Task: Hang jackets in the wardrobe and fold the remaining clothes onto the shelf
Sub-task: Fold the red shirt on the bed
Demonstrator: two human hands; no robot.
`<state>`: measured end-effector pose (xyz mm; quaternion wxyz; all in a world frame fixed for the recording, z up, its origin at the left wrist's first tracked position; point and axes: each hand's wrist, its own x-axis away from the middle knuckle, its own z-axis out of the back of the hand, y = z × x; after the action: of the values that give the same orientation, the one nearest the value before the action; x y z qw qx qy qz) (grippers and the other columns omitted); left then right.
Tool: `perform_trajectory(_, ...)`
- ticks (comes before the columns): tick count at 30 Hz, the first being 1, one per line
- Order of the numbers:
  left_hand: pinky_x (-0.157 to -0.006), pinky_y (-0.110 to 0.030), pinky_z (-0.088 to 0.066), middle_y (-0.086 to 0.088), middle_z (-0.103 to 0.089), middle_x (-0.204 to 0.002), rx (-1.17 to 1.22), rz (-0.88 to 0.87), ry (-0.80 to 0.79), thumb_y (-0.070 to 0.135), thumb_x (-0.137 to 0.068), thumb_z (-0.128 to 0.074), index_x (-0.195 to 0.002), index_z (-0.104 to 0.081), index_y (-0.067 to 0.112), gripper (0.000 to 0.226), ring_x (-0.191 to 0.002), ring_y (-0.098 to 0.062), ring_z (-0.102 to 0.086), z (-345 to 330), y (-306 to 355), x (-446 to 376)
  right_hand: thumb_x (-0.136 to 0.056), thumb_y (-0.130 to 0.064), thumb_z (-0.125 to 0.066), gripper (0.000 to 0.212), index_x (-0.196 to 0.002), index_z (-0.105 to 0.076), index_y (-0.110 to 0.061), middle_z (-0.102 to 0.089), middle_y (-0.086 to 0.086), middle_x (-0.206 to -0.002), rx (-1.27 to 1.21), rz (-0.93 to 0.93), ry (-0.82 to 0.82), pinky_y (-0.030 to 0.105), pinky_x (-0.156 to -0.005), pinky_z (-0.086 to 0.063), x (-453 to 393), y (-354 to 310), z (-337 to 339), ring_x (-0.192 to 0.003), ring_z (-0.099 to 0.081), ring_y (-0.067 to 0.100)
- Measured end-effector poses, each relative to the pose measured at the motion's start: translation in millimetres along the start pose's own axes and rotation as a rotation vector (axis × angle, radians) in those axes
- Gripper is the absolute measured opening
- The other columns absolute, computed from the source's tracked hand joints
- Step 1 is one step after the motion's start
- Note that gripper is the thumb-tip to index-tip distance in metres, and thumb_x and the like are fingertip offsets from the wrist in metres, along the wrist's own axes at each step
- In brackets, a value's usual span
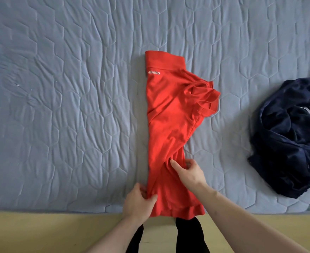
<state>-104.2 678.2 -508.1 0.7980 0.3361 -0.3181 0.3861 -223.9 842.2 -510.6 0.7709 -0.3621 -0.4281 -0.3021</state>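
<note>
Left hand [139, 199] pinches the near left edge of a red shirt [168, 128] folded lengthwise on a grey quilted mattress [68, 106]; right hand [188, 173] pinches its near right edge. A navy jacket [285, 143] lies well right. Folding underway; likely next, fold the hem up toward the collar.

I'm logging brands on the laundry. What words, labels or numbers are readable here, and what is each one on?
"MINISO": small white letters on the red shirt, just below its collar band at the far end, by the folded left edge.
The dark blue jacket shows white stripes only, no readable text.
Nothing else in view carries any writing.
</note>
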Motion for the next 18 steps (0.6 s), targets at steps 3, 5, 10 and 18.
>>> perform_trajectory(3,-0.056,-0.032,-0.041,0.013,-0.055,-0.057,-0.083,-0.125,0.054,0.027,-0.077,-0.070,-0.072,-0.043,0.030,0.027,-0.054,-0.001,-0.049,4.7,0.0,3.7,-0.085,-0.049,-0.074,0.041,-0.113,-0.057,-0.023,-0.062,-0.006,-0.102,0.048,0.018,0.008,0.031,-0.089,-0.050,-6.7,-1.3,-10.2,-0.105,-0.065,0.020)
perform_trajectory(5,-0.054,-0.030,-0.033,0.014,-0.049,-0.056,-0.086,-0.272,0.092,0.017,-0.071,-0.063,-0.074,-0.039,0.029,0.027,-0.054,-0.006,-0.047,6.3,7.5,12.5,-0.088,-0.035,-0.073,0.027,-0.108,-0.064,-0.020,-0.067,-0.002,-0.103,0.062,0.014,0.008,0.034,-0.090,-0.052,-9.9,2.7,-9.5,-0.103,-0.066,0.023)
perform_trajectory(10,-0.067,-0.030,-0.039,0.014,-0.050,-0.076,-0.110,-0.658,-0.094,0.012,-0.067,-0.054,-0.083,-0.041,0.030,0.028,-0.075,-0.012,-0.053,-9.5,37.8,42.7,-0.090,-0.028,-0.074,0.018,-0.105,-0.075,-0.018,-0.076,0.005,-0.095,-0.032,-0.026,0.005,0.040,-0.088,-0.057,-18.3,13.0,9.8,-0.085,-0.070,0.024)
perform_trajectory(18,-0.094,-0.046,-0.047,-0.005,-0.057,-0.121,-0.640,-0.615,-0.376,0.012,-0.089,-0.058,-0.118,-0.051,0.020,0.030,-0.112,-0.031,-0.058,-41.7,63.4,18.2,-0.086,-0.041,-0.079,0.052,-0.124,-0.049,-0.021,-0.056,0.001,-0.081,-0.684,0.006,0.170,0.032,-0.066,-0.048,-74.7,-68.8,91.0,-0.061,-0.052,0.012)
